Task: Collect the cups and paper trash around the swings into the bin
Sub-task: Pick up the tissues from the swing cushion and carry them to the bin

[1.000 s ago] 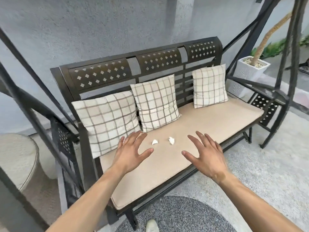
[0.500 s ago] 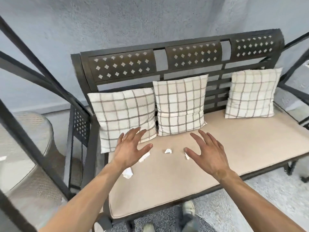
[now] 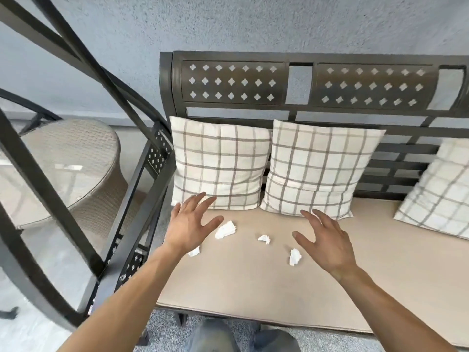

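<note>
Pillows [image 3: 220, 166] back paper scraps [image 3: 225, 229] between both spread hands.

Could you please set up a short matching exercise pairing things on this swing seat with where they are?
Things:
1. largest paper scrap
2. middle paper scrap
3. left hand
4. right hand

Places:
A. over the seat in front of the middle pillow
B. just right of the left thumb
C. over the seat's left end
D. between the two hands

Pairs: 1-B, 2-D, 3-C, 4-A
</note>
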Motion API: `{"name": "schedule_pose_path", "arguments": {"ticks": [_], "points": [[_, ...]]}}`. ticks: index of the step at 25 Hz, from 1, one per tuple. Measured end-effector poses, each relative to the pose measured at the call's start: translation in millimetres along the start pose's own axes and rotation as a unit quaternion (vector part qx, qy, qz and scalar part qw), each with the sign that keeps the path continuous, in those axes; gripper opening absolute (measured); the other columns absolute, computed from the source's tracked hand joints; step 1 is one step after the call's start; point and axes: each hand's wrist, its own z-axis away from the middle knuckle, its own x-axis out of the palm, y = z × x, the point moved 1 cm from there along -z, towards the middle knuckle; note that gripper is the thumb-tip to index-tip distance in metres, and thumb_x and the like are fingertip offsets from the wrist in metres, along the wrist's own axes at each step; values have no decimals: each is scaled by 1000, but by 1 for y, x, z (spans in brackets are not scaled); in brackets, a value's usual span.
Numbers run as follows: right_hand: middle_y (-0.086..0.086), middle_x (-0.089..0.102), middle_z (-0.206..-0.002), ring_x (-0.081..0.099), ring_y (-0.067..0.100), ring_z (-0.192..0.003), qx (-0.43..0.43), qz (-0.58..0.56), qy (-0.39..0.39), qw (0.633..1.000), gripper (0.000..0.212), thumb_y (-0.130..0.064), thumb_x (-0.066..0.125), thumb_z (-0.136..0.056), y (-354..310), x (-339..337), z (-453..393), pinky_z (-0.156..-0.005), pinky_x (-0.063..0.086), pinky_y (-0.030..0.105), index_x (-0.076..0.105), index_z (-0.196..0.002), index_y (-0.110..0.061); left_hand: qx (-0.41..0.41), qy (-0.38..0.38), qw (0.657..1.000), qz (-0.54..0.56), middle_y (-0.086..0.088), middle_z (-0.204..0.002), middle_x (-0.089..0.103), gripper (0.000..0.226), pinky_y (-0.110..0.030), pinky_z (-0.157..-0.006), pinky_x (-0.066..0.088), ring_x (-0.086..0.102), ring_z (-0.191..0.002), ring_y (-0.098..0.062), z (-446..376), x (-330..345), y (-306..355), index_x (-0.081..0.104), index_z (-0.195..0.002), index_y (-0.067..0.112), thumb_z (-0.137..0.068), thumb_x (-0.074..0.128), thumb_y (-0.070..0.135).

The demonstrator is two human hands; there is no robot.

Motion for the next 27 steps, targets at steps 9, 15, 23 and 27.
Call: {"name": "schedule_pose_path", "arguments": {"ticks": [9, 15, 23, 27], "points": [[-1, 52, -133, 46, 25, -120, 60, 9, -44, 997, 53, -45, 60, -86, 43, 90, -17, -92, 42, 42, 48, -135, -32, -90, -70, 993, -18, 2, -149, 42, 65, -48, -109, 29, 39, -135, -23, 1, 79, -85, 44, -139, 39, -81, 56, 64], [3, 54, -124, 48, 29, -112, 121, 14, -80, 989, 46, -35, 65, -85, 59, 184, -35, -85, 44, 41, 55, -128, -27, -114, -160, 978, -76, 0, -146, 42, 62, -48, -98, 41, 46, -126, -28, -11, 157, -148, 41, -142, 34, -86, 63, 50], [2, 42, -136, 40, 31, -119, 178, 65, -175, 966, 57, -29, 64, -84, 90, 261, -73, -90, 40, 44, 44, -137, -27, -131, -282, 948, -69, -3, -149, 27, 61, -46, -87, 51, 53, -117, -32, -35, 246, -200, 37, -143, 30, -90, 64, 19], [6, 52, -125, 51, 33, -106, 181, 28, -150, 971, 42, -11, 60, -85, 96, 273, -65, -79, 45, 39, 56, -124, -24, -132, -258, 956, -56, -7, -133, 44, 41, -44, -82, 50, 56, -108, -34, -35, 257, -205, 54, -131, 21, -90, 61, 18]]}}
